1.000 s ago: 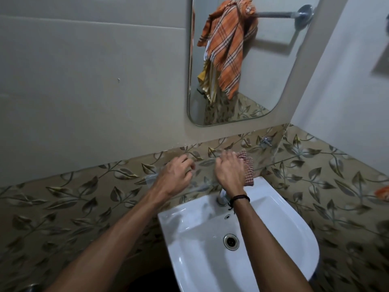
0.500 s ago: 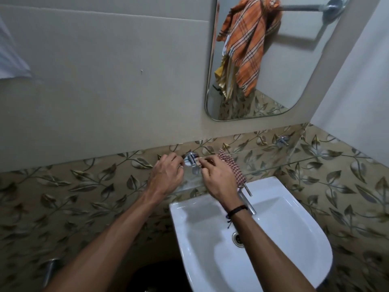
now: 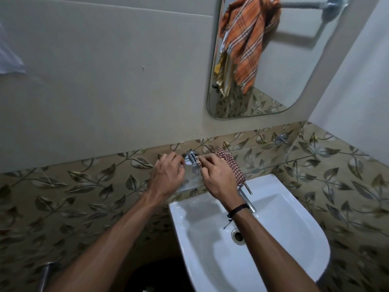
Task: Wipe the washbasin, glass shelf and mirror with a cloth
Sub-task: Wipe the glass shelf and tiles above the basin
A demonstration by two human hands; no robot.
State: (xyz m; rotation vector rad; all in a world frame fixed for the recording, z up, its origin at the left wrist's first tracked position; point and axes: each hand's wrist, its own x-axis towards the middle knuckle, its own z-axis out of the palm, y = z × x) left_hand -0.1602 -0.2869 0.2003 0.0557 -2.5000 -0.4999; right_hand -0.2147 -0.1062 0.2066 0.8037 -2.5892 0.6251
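Head view: the white washbasin (image 3: 273,260) sits low and to the right, under the right forearm. The mirror (image 3: 294,70) hangs on the wall above it, well apart from both hands. Between the 2 runs the glass shelf (image 3: 273,154), its long axis lying along the wall from the hands away to the right-hand corner.

Both hands are at the shelf's left end. The left hand (image 3: 168,175) has its fingers curled at that end, but whether they grip the glass I cannot tell. The right hand (image 3: 216,178) pinches the checked cloth (image 3: 230,165), with its fingertips against the chrome bracket (image 3: 190,157) and the cloth trailing rightward over the glass.

My judgement is that the shelf is the step in hand. The right hand is nearer the rest of its length, so the next stroke would run rightward along the wall.
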